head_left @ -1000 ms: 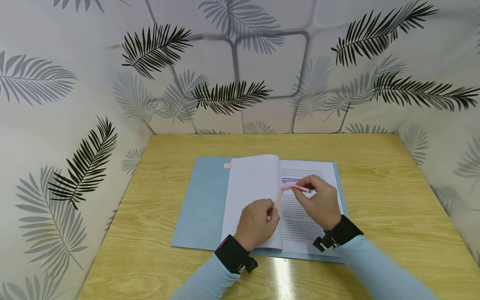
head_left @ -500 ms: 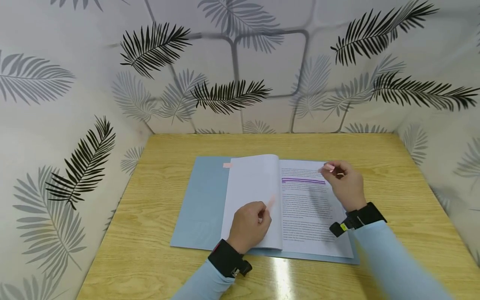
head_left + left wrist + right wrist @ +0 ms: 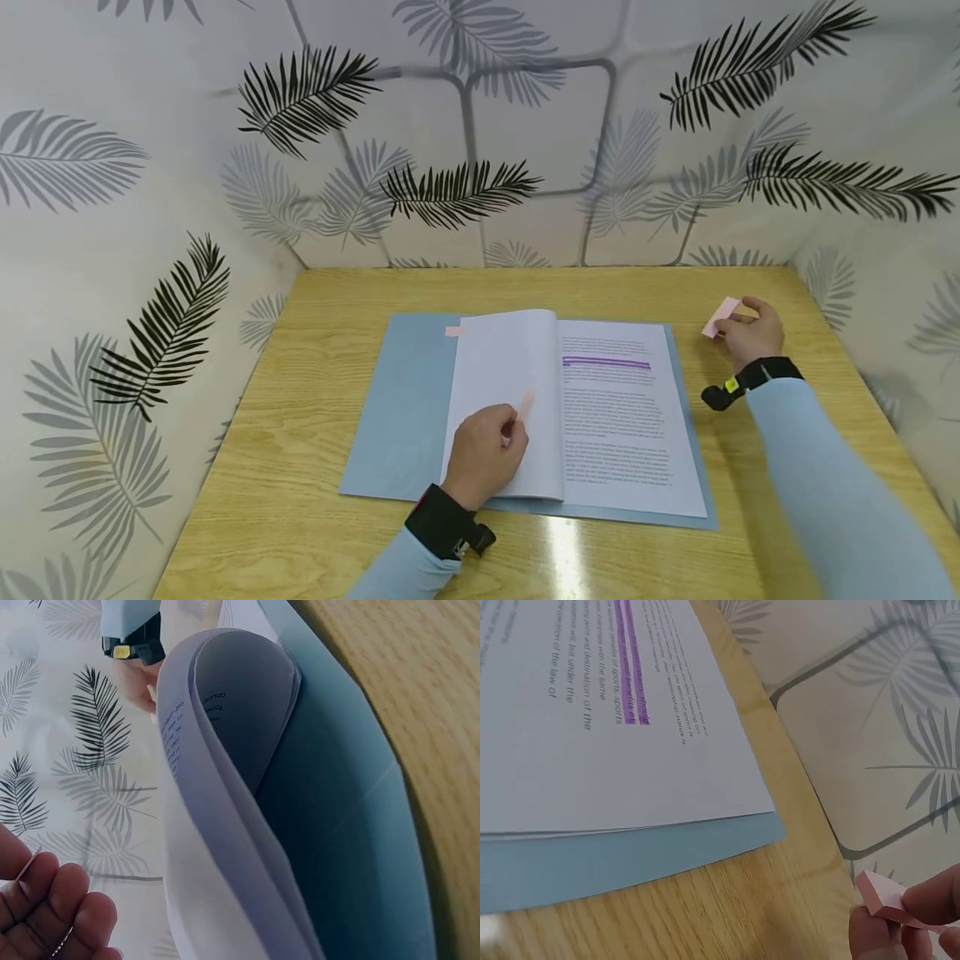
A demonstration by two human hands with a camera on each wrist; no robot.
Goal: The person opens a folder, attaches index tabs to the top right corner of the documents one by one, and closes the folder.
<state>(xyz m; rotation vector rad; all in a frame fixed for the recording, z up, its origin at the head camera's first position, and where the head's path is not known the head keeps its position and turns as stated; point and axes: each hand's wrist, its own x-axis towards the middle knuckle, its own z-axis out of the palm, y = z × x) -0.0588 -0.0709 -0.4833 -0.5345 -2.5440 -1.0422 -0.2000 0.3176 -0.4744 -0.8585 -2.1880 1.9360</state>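
1. Head view: left hand (image 3: 483,454) had its fingers curled in, pinching a pink sticky strip (image 3: 527,403) by its near end, over the blank left page (image 3: 502,358). Couldn't tell if strip touched paper.
2. Right hand (image 3: 753,333) pinched a pink sticky-note pad (image 3: 722,318) between thumb and fingers, right of the blue folder (image 3: 397,417) and apart from it, toward the far side of the wood-grain table (image 3: 255,433).
3. Handling, my read: strip weighed almost nothing, limp, easily creased, probably tacky at one end; best held by the dry end. Pad light, firmer; side edges were the safe grip.
4. Writing: printed right page (image 3: 622,442) carried a purple highlight (image 3: 606,362). Right wrist view gave "point and destination of the" and "operation of the law of".
5. Pink page tab (image 3: 453,332) showed no legible text. No brand readable.
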